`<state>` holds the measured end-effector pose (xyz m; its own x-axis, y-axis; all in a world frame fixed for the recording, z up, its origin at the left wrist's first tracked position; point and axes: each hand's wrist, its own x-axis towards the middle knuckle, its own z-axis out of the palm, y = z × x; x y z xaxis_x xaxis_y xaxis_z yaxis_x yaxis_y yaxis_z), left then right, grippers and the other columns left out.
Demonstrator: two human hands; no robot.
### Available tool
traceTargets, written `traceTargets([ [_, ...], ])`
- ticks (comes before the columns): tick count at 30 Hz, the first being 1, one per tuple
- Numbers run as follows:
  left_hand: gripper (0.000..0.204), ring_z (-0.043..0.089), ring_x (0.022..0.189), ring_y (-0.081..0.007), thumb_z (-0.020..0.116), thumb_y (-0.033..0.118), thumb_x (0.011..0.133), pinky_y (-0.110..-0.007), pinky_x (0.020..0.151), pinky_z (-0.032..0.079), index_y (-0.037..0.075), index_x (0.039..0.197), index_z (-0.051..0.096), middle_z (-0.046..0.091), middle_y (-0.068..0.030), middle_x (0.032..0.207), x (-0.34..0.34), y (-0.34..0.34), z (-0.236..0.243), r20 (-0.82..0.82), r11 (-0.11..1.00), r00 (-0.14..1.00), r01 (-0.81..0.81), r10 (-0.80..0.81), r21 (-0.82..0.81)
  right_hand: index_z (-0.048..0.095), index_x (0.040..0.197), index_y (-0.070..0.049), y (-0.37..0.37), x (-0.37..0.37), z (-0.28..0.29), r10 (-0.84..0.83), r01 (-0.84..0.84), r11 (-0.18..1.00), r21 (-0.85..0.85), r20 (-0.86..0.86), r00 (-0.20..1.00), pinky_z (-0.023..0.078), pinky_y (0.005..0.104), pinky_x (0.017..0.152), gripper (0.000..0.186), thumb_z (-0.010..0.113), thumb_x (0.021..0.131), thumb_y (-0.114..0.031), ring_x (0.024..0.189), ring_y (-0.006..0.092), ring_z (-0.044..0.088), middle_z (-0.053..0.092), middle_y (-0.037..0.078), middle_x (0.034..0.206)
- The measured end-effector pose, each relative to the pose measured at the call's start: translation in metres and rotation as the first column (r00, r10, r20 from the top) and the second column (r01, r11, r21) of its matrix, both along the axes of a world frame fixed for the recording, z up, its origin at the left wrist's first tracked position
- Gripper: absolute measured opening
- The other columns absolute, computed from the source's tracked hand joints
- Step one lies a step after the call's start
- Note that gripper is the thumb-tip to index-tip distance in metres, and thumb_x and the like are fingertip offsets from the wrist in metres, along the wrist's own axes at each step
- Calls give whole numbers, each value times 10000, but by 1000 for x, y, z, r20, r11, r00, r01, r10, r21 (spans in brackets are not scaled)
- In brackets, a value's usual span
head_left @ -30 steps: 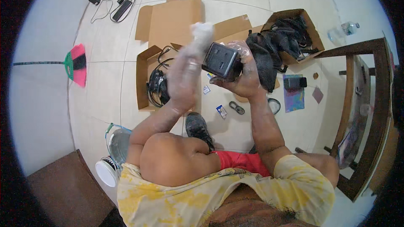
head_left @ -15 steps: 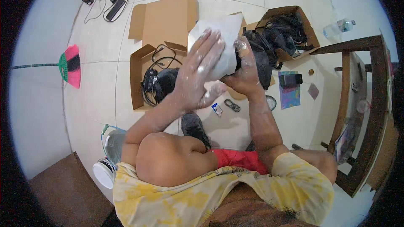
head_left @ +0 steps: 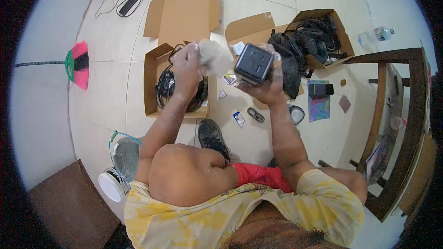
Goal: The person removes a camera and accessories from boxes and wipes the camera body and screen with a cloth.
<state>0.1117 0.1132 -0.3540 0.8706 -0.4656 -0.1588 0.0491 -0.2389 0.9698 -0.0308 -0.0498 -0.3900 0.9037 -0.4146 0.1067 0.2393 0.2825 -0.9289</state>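
My right hand (head_left: 271, 90) holds up a black box-shaped device (head_left: 254, 63) with rounded corners and slots in its face. Its exact kind does not show. My left hand (head_left: 187, 69) is closed on a crumpled white sheet (head_left: 214, 59), blurred by motion; whether it is cloth or paper I cannot make out. A gap lies between the sheet and the device. Whitish smears cover the fingers of both hands. Below the left hand stands an open cardboard box (head_left: 152, 97) with black cables and dark gear in it.
At the right are a box of black gear (head_left: 316, 37), a wooden frame (head_left: 378, 101) and a plastic bottle (head_left: 384, 33). Small packets (head_left: 238, 119) and a coiled cable (head_left: 255, 115) lie on the tiles. A bucket (head_left: 127, 157) stands at the left, below a pink broom (head_left: 79, 65).
My left hand has moved left with the white sheet, off the device. The sheet, spread out before, is now crumpled. The device's face, hidden earlier, now shows in my right hand.
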Motion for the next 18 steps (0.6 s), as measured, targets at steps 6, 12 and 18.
traceTargets([
  [6, 302, 621, 1089, -253, 465, 201, 1022, -390, 970, 482, -14, 1173, 613, 622, -130, 1190, -16, -4, 44, -69, 889, 995, 29, -68, -458, 407, 1333, -41, 7, 6, 8, -27, 21, 996, -81, -75, 997, 453, 368, 1010, 944, 956, 606, -287, 1169, 242, 528, 494, 97, 1231],
  [12, 308, 597, 1193, -337, 592, 124, 941, -440, 1023, 465, -15, 1215, 617, 608, -200, 1286, -48, -16, 33, 877, 959, 456, 284, -150, 17, 556, 1230, -30, 2, 13, 28, -284, 187, 572, -798, 22, 959, 446, 409, 992, 741, 891, 642, -332, 1117, 316, 561, 558, 162, 1184],
  [18, 230, 656, 1096, -310, 600, -55, 860, -379, 941, 527, -17, 1067, 694, 683, -192, 1151, -47, 5, -24, 755, 978, 639, 206, -146, 15, 517, 1168, -10, -17, 24, 38, -667, 577, 695, -428, -86, 740, 495, 374, 827, 629, 858, 711, -275, 928, 251, 591, 592, 132, 1005],
])
